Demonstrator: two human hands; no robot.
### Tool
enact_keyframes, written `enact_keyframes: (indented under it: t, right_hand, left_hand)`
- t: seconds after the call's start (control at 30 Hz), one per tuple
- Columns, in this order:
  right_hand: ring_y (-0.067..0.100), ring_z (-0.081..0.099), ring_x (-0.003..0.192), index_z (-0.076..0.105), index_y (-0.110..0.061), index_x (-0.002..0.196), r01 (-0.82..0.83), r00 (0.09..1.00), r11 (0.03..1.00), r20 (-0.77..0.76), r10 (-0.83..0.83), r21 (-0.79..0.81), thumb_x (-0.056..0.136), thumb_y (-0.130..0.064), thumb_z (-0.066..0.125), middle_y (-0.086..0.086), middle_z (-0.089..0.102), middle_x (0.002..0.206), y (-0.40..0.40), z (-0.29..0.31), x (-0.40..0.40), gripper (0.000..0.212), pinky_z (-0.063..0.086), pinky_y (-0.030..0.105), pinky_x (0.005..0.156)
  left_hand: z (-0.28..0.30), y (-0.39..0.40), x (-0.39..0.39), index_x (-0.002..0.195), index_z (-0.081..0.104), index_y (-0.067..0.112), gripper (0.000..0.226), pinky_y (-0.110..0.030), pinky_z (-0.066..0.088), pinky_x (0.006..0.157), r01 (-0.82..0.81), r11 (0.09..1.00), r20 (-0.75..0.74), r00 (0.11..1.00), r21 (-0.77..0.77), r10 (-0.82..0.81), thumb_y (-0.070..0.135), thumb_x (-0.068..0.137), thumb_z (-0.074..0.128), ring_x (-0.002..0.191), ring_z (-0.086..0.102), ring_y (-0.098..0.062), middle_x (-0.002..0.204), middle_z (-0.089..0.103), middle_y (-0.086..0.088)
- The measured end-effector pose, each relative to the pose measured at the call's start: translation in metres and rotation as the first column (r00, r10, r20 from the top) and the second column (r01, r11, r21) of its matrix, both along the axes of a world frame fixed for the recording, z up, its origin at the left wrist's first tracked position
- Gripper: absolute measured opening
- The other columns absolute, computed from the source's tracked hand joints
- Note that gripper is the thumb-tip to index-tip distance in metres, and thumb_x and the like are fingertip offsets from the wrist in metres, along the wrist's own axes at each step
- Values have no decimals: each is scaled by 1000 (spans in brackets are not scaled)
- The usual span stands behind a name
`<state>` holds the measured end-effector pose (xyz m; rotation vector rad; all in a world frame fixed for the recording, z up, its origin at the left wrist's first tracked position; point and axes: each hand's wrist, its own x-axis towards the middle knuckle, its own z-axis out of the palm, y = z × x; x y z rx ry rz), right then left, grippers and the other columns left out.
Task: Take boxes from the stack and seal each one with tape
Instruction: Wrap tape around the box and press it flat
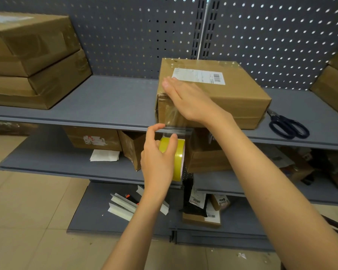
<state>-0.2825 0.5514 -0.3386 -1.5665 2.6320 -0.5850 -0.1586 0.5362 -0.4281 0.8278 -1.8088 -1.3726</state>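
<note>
Gripping tape roll [177,158], left hand [158,152]; right hand [187,100] flat on box [222,94], grey shelf [109,102].

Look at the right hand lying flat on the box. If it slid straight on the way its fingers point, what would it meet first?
The right hand points up-left along the box top. It would soon pass the box's left edge, then probably meet the pegboard wall; depth is unclear.

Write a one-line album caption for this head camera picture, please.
Left hand pulls clear tape from a yellow roll while the right hand presses it onto a labelled box.
</note>
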Motion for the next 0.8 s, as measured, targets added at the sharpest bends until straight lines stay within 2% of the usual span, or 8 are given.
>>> enact_keyframes:
  t: [0.07, 0.2, 0.3, 0.4, 0.47, 0.63, 0.8]
  right_hand:
    - [19, 29, 141, 35, -8, 145, -15, 999, 1000, -37, 16, 20, 106, -30, 21, 5, 35, 152, -1, 0, -1, 46, 23, 30, 108]
    - [17, 24, 144, 29, -11, 148, -12, 996, 999, -92, 16, 44, 106, -30, 24, 2, 28, 156, -4, -4, -5, 46, 22, 31, 113]
    - [15, 18, 146, 23, -12, 151, -12, 995, 999, -97, 17, 48, 106, -31, 24, 1, 21, 158, -5, -5, -6, 48, 18, 30, 115]
    - [15, 18, 145, 22, -12, 151, -15, 993, 999, -117, 20, 43, 106, -30, 24, 2, 22, 158, -5, -6, -6, 49, 17, 29, 114]
    - [14, 17, 146, 22, -11, 151, -17, 991, 999, -129, 22, 41, 106, -30, 24, 2, 21, 158, -5, -6, -6, 49, 16, 28, 114]
    - [13, 15, 146, 20, -12, 151, -15, 991, 999, -133, 21, 43, 106, -30, 23, 2, 19, 159, -5, -7, -6, 49, 14, 26, 115]
    - [13, 15, 146, 20, -12, 151, -15, 989, 999, -147, 20, 37, 106, -30, 23, 2, 20, 158, -5, -7, -6, 49, 14, 26, 114]
  left_hand:
    - [0, -1, 0, 120, 51, 31, 28, -22, 34, 52, -4, 1000, 4, 1000, -6, 4, 30, 93, 59, 48, 36, -7, 58, 37, 3]
    - [1, -1, 1, 118, 51, 33, 26, -16, 35, 51, 14, 1000, -2, 1000, 15, -14, 30, 93, 58, 49, 38, -6, 61, 41, 0]
    - [4, -1, 3, 118, 50, 34, 28, -24, 41, 61, 18, 999, -16, 1000, 31, -17, 30, 92, 59, 59, 44, -10, 71, 49, -5]
    - [3, -1, 2, 119, 51, 36, 30, -38, 51, 84, 17, 999, -10, 1000, 46, -16, 33, 91, 60, 90, 59, -23, 99, 63, -13]
    - [3, -1, 3, 122, 53, 36, 33, -48, 49, 94, 12, 998, -4, 1000, 58, -12, 34, 90, 60, 110, 58, -30, 115, 63, -13]
    - [6, -2, 3, 126, 57, 28, 35, -43, 45, 101, -2, 999, -8, 1000, 49, 2, 29, 92, 60, 119, 53, -16, 125, 60, 1]
    - [7, -4, 2, 119, 60, 30, 28, -43, 44, 103, 12, 996, -26, 1000, 92, -10, 24, 92, 61, 121, 52, -16, 126, 60, 1]
